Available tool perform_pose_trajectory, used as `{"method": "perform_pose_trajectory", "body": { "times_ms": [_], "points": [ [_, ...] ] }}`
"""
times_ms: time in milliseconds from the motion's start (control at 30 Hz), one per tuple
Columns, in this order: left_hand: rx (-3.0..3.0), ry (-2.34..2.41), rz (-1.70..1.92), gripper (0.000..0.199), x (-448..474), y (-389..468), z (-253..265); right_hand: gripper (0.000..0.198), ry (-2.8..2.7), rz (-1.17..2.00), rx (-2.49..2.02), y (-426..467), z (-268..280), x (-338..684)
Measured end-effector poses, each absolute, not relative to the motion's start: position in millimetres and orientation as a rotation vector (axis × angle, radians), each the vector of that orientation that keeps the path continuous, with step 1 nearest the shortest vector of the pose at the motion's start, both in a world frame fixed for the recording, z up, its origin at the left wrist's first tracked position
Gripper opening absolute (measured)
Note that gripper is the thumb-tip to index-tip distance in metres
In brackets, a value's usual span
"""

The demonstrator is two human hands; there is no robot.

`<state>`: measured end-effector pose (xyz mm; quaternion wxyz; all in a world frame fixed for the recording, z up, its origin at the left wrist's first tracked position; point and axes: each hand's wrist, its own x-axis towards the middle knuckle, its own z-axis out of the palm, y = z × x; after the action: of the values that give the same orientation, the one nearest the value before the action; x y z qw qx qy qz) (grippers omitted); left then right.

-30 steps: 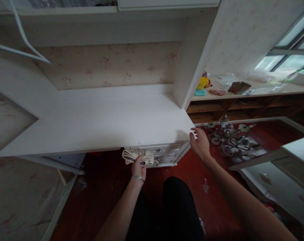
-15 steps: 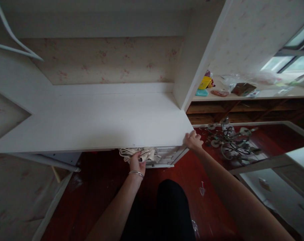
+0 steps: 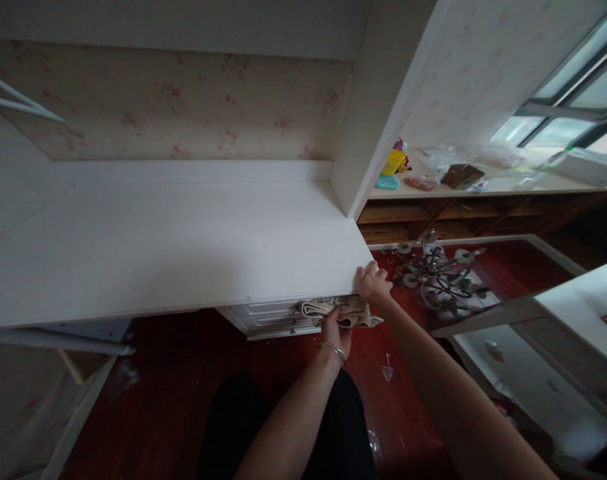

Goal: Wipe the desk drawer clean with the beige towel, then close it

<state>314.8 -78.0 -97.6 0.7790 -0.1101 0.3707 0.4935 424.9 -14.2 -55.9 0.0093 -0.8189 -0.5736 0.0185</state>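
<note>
My left hand (image 3: 336,331), a bracelet at its wrist, is closed on a folded beige patterned cloth (image 3: 344,311). It holds the cloth just under the front edge of a white desk (image 3: 198,240), near the right end. Part of the cloth is hidden beneath the desktop. At the desk's front right corner, my right hand (image 3: 373,283) grips the edge, fingers curled over it. Below the desktop, left of the cloth, stands a white drawer unit (image 3: 268,316) with small knobs.
On the dark red floor to the right lies a chandelier (image 3: 438,273). Beyond it, a low wooden shelf unit (image 3: 508,193) carries a yellow container (image 3: 393,162), a cardboard box (image 3: 462,176) and plastic bags. Another white piece of furniture (image 3: 583,303) stands at the right.
My left hand has moved right along the desk's front with the cloth, closer to my right hand. My right hand stays on the corner. The view has shifted slightly right.
</note>
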Motion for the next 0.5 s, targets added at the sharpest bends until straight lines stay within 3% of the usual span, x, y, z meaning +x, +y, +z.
{"method": "perform_pose_trajectory", "body": {
  "times_ms": [300, 500],
  "points": [
    [-0.32, 0.974, 1.151, 0.012, 284.5, -68.8, -168.0, 0.053, -1.662, 0.058, -2.69, -10.8, -53.8, 419.6],
    [-0.308, 1.099, 1.233, 0.015, 226.3, -66.3, -178.9, 0.053, -1.664, 0.081, -2.694, -10.0, -53.9, 420.4]
  ]
}}
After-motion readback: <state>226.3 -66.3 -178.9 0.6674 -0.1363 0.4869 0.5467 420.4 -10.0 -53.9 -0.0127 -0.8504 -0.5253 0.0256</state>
